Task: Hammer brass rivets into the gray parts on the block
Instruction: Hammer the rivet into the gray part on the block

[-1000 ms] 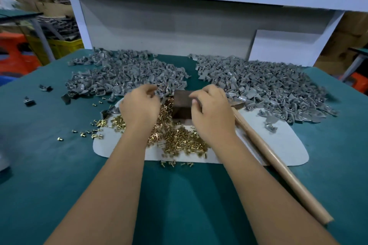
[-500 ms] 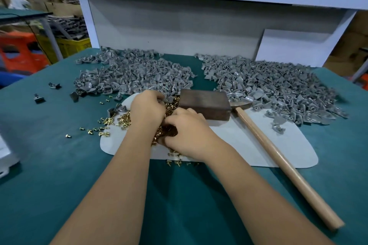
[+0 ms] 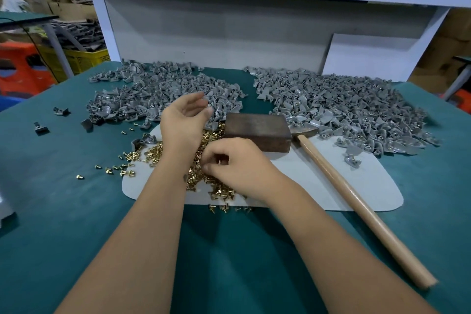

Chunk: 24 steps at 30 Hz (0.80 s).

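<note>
While left hand [image 3: 183, 122] hovers, right hand [image 3: 237, 166] seemingly pinching brass rivets [image 3: 201, 181]

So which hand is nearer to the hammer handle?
Right. The right hand is over the brass rivets, nearer the hammer handle; the left hand is farther, beyond the block.

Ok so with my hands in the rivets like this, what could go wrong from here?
1. Rivets already lie scattered off the white mat; your right hand digging in the brass pile could push more onto the table.
2. The hammer handle sticks out toward the table's near edge beside your right forearm, so a bump could knock it off.
3. The block top looks bare, with no gray part placed yet.
</note>
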{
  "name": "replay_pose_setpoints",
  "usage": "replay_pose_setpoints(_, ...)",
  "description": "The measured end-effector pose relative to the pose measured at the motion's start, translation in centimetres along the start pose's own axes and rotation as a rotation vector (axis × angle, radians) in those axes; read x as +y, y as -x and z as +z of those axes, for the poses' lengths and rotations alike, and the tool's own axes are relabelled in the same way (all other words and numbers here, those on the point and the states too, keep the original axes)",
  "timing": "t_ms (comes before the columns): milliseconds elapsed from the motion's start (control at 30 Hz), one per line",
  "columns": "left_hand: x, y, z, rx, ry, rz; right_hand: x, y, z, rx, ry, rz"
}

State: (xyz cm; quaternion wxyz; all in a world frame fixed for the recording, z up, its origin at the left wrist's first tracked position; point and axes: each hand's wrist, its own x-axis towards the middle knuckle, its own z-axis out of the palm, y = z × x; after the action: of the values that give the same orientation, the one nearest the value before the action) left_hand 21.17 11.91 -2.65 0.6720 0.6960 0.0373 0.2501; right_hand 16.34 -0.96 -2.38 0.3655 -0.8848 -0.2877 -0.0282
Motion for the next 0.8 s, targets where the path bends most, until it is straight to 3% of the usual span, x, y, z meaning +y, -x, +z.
replay_pose_setpoints(167, 0.8, 0.7, 0.8, -0.056, 0.086, -0.063, 0.6, -0.3, -2.0, 0.337, -0.179, 0.08)
replay_pose_setpoints(367, 0.8, 2.1, 3.6, -0.266, -0.231, 0.068, 3.3, -0.2, -4.7, 0.65, -0.236, 0.233)
replay_pose_setpoints(567, 0.3, 2.0, 3.4, -0.369, -0.303, 0.04, 5.1, -0.2, -5.1, 0.718, -0.162, 0.335)
replay_pose_setpoints(700, 1.0, 2.0, 3.0, -0.318, -0.169, -0.028, 5.3, -0.2, -5.2, 0.684, -0.164, 0.378)
replay_pose_setpoints(800, 1.5, 2.1, 2.5, -0.287, -0.297, -0.062, 5.3, -0.2, -5.2, 0.674, -0.173, 0.369)
